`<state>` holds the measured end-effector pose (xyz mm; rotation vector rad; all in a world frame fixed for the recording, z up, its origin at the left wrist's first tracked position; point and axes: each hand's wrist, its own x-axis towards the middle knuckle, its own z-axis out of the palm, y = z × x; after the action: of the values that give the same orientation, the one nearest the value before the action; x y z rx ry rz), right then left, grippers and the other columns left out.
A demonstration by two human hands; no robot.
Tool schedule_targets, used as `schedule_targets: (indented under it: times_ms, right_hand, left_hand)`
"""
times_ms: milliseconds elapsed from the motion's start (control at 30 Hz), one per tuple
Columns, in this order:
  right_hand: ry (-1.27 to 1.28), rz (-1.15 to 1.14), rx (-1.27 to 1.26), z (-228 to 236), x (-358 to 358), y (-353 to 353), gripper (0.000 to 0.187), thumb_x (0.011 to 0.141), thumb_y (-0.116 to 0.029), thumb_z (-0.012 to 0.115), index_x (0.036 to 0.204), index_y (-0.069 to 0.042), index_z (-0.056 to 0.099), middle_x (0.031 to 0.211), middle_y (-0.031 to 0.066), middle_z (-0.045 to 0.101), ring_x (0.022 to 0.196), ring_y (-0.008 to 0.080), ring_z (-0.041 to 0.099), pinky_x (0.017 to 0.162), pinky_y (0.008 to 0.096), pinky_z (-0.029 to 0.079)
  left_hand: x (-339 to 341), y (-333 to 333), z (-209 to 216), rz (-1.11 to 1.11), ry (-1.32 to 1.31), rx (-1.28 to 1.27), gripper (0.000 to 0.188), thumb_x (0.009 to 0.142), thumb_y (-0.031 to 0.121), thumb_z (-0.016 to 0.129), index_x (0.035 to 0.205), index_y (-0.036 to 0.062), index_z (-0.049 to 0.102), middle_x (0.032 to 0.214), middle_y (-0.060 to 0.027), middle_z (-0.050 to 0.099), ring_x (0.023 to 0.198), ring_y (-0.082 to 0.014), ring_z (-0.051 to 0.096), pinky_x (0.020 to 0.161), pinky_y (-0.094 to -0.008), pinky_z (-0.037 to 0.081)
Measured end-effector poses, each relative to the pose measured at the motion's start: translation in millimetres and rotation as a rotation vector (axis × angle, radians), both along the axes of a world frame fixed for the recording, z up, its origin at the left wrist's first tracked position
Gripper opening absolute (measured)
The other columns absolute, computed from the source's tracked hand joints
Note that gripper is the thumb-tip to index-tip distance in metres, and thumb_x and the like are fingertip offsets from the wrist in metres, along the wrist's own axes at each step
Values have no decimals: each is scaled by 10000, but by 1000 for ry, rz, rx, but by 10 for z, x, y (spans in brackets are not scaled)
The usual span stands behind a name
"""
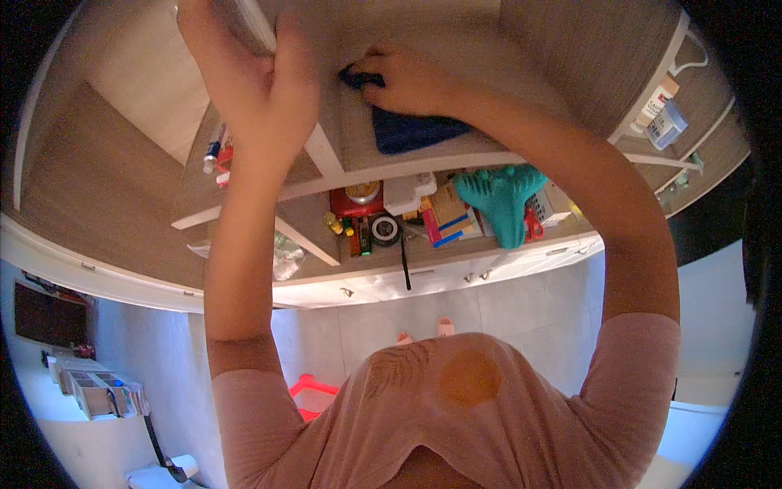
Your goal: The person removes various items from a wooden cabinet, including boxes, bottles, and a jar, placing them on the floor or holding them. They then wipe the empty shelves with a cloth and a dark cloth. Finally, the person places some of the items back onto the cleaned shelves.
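My left hand [269, 98], somewhat blurred, reaches up to the top edge of the picture. Its thumb and fingers lie on either side of a pale shelf divider [324, 155], and the fingertips are partly cut off. Inside the compartment to the right of it, my right hand [399, 80] has its fingers closed on a small, dark, soft-looking piece [358, 77]. A flat navy cloth-like item [415, 132] lies on the shelf under my right wrist. Whether the dark piece belongs to it, I cannot tell.
On the lower shelf sit a teal textured item [505, 200], red scissors [533, 224], a round black-and-white object [385, 231] and several small boxes. Tubes [213, 155] lie in the left compartment. Small packages [664, 118] stand at right. White drawers [440, 281] run below.
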<state>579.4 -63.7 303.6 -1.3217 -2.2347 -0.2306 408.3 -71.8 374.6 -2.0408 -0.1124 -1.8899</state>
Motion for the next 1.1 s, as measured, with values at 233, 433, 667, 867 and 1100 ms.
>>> schedule_targets:
  times_ms: [233, 433, 667, 867, 1100]
  right_hand:
    - [59, 550, -16, 159, -59, -730, 199, 763, -168, 589, 933, -75, 634, 908, 132, 556, 864, 292, 536, 783, 375, 414]
    - [32, 504, -45, 136, -17, -495, 164, 764, -163, 599, 885, -58, 634, 860, 122, 560, 822, 281, 539, 759, 369, 423]
    - [24, 506, 63, 156, -55, -337, 192, 769, -190, 578, 890, -51, 631, 870, 129, 586, 839, 306, 552, 753, 384, 430]
    - [-257, -11, 107, 106, 90, 727, 228, 783, -205, 537, 977, -132, 634, 939, 123, 597, 915, 299, 549, 789, 388, 447]
    - [-313, -268, 38, 219, 48, 1329, 225, 784, -216, 515, 936, -119, 649, 961, 154, 601, 948, 325, 549, 776, 457, 454]
  left_hand:
    - [-43, 35, 26, -26, 6, 21, 606, 759, 53, 442, 1312, -33, 209, 1346, -195, 252, 1269, -304, 218, 1039, -392, 129]
    - [5, -36, 32, 2, 15, -50, 637, 746, 31, 467, 1320, -24, 195, 1359, -190, 230, 1276, -308, 201, 1043, -393, 126]
    - [-1, -149, 29, -95, -75, -158, 672, 714, -5, 611, 1287, -4, 258, 1317, -168, 305, 1220, -274, 296, 1025, -383, 219]
    - [85, -186, 13, -105, -102, -220, 658, 725, 17, 602, 1293, 14, 272, 1322, -161, 301, 1214, -275, 301, 1018, -377, 225]
    - [73, -248, 11, -99, -143, -275, 714, 707, -4, 627, 1309, 27, 245, 1357, -153, 269, 1252, -280, 253, 1033, -406, 218]
